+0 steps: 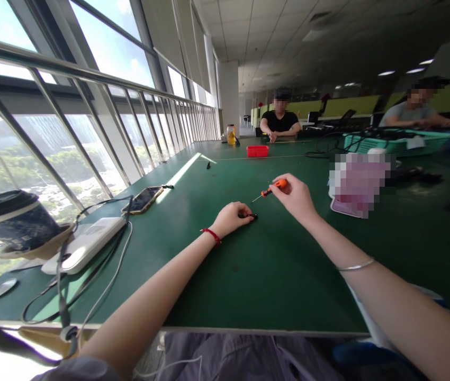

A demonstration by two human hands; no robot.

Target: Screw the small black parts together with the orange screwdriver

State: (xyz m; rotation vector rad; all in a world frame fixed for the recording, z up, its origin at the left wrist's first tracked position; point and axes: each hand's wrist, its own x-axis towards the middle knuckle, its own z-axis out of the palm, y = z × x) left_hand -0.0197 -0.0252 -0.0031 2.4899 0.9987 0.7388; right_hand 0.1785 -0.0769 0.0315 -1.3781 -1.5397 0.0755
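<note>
In my right hand (pixel 294 196) is a screwdriver (pixel 275 188) with an orange and black handle, pinched near its butt end. Its thin metal shaft slants down to the left, and the tip is a short way above and beside my left hand (pixel 233 218). The left fingers close on a small black part (pixel 253 216) resting at the green tabletop. Most of that part is hidden by the fingers, so its kind does not show. A red cord is round my left wrist, a silver bangle round my right.
A phone (pixel 143 200), a white power strip (pixel 90 243) with cables and a dark cup (pixel 14 219) lie to the left. Further back are a red tray (pixel 257 152), a jar (pixel 231 135) and a teal basket (pixel 403 144). Two people sit beyond.
</note>
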